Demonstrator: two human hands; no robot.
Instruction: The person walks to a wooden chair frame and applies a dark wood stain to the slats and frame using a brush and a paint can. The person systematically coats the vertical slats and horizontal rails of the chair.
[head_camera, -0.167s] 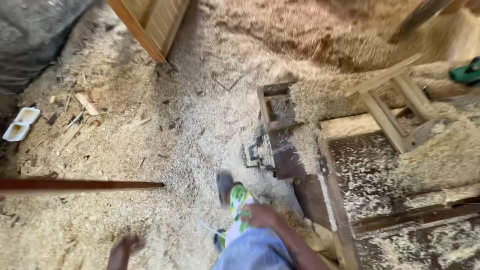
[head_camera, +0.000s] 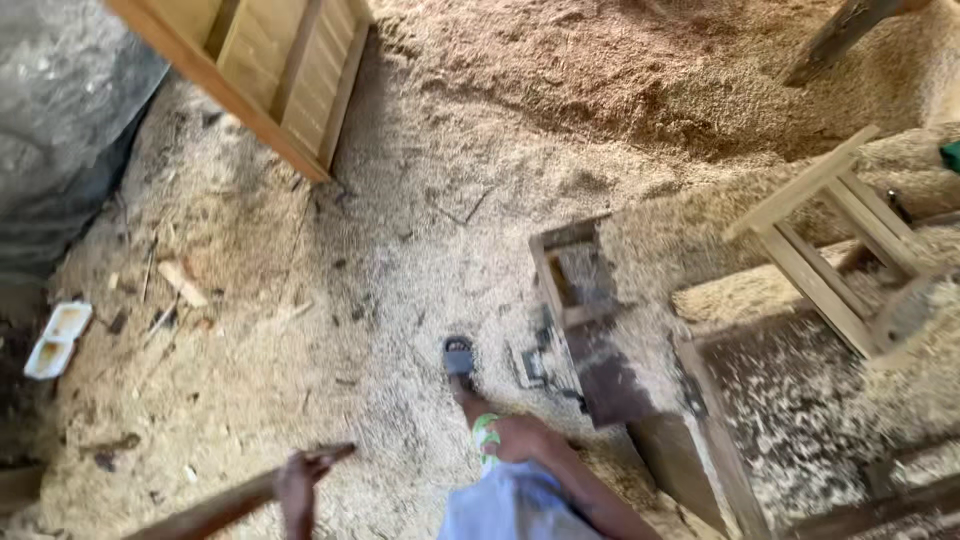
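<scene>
Head camera, looking down: the person's left hand is clenched around a long reddish-brown stick, close to its far end, which points up and to the right over the sawdust floor. The rest of the stick runs off the bottom edge, so its full length cannot be seen.

The right hand lies against the person's raised leg, beside a green-and-white cloth. Whether it grips the cloth or only rests there I cannot tell. The foot of that leg, in a dark sandal, is planted in the shavings.

As I read it, the work in hand is carrying the stick, one-handed, mid-stride. Any swing of it calls for minding the tip and the hidden back end (a long piece turns wide).

For open room, the middle of the floor ahead is loose sawdust with only small offcuts. To the left lie a white tray and a grey sheet. A slatted wooden panel leans in at the top left, its lower corner touching the floor.

The right side is crowded. A small open wooden box stands just beside the sandal, and a dark tabletop strewn with shavings has its corner near the person's knee. A pale wooden stool frame lies tilted on it.
</scene>
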